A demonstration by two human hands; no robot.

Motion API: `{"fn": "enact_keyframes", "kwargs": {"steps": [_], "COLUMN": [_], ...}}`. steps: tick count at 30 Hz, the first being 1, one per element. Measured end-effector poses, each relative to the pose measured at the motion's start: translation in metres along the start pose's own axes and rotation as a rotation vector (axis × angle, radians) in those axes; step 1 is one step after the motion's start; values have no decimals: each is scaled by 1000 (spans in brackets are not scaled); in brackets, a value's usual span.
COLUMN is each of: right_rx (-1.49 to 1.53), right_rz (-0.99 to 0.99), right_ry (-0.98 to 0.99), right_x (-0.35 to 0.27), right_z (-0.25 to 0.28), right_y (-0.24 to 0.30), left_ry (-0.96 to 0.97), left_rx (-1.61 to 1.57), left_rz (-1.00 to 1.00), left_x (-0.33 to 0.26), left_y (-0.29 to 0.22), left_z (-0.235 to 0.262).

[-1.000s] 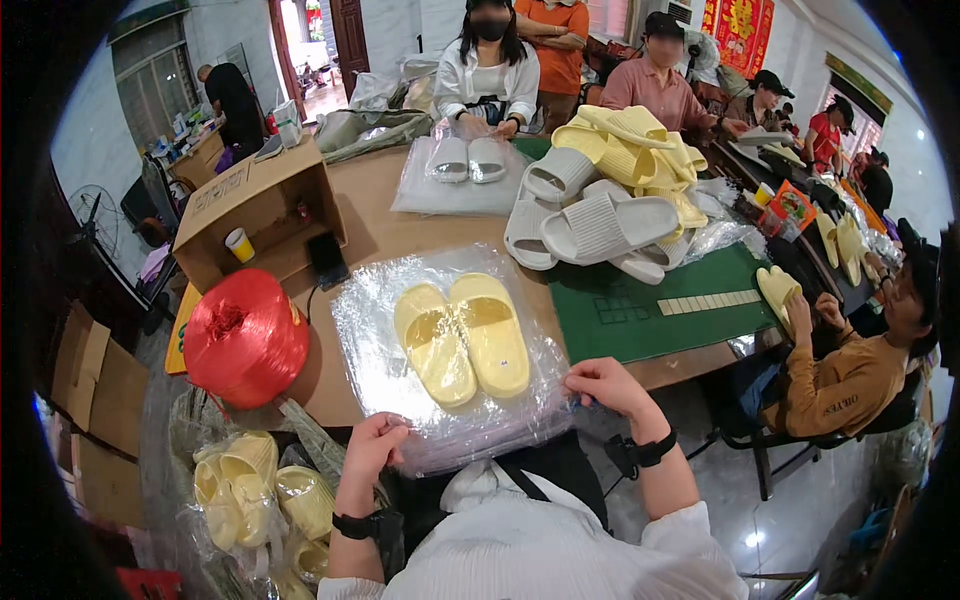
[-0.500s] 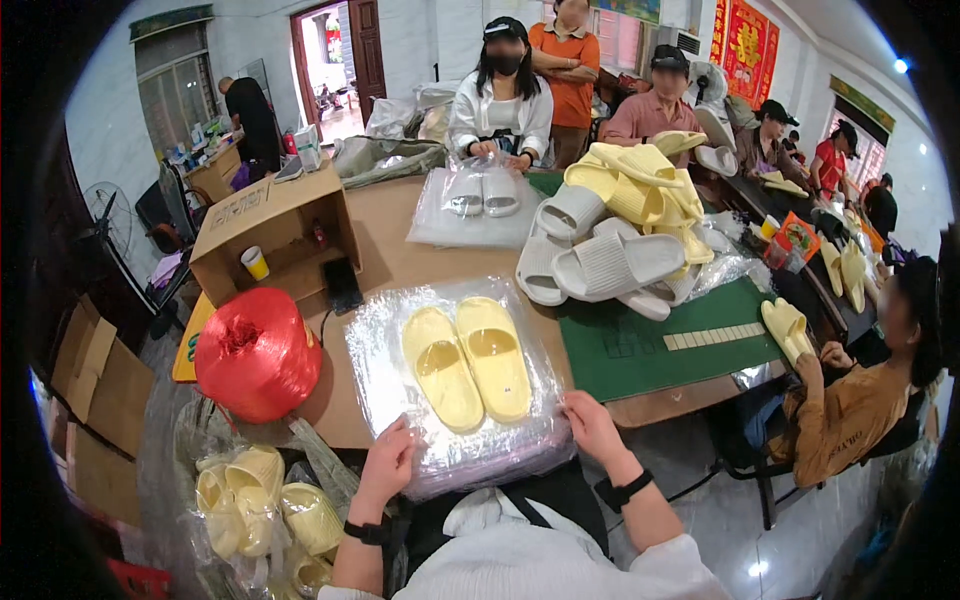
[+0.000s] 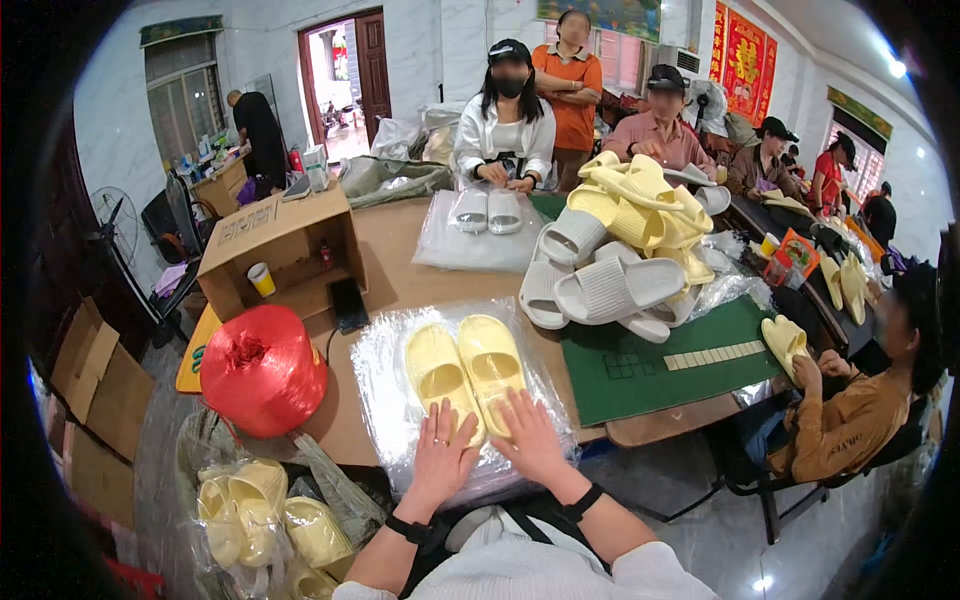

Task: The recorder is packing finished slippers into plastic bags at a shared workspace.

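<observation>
A pair of yellow slide slippers lies side by side, toes pointing away from me, on a stack of clear plastic bags at the table's near edge. The slippers look to be inside the top bag, though the film is hard to make out. My left hand rests flat with fingers spread over the heel of the left slipper. On the right slipper's heel lies my right hand, also flat with its fingers apart. Neither hand grips anything.
A red twine roll and an open cardboard box stand at left. Bagged yellow slippers sit low left. Beyond the green mat rises a heap of grey and yellow slippers. Co-workers sit across and at right.
Both my hands have moved inward from the bag's near corners onto the heels of the yellow slippers, fingers now flattened. The view has shifted slightly.
</observation>
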State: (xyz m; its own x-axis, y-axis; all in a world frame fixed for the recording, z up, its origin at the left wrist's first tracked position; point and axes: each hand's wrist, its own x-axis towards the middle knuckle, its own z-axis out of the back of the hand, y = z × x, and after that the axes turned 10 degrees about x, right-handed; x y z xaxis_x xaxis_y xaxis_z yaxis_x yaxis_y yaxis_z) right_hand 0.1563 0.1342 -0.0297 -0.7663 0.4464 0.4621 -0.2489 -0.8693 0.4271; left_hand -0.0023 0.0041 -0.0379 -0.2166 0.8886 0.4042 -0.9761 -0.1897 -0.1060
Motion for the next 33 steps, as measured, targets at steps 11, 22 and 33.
{"fn": "enact_keyframes", "kwargs": {"steps": [11,22,33], "right_rx": [46,65,49], "right_rz": [-162,-118,-143], "right_ry": [-30,-92,-84], "right_x": [-18,-19,-21], "right_z": [-3,5,4], "right_y": [-29,-27,-27], "left_ry": [-35,73,74], "left_rx": [19,-6,-236], "left_rz": [248,297,603], "left_x": [-26,-29,9], "left_y": [15,22,18], "left_z": [-8,0,50]}}
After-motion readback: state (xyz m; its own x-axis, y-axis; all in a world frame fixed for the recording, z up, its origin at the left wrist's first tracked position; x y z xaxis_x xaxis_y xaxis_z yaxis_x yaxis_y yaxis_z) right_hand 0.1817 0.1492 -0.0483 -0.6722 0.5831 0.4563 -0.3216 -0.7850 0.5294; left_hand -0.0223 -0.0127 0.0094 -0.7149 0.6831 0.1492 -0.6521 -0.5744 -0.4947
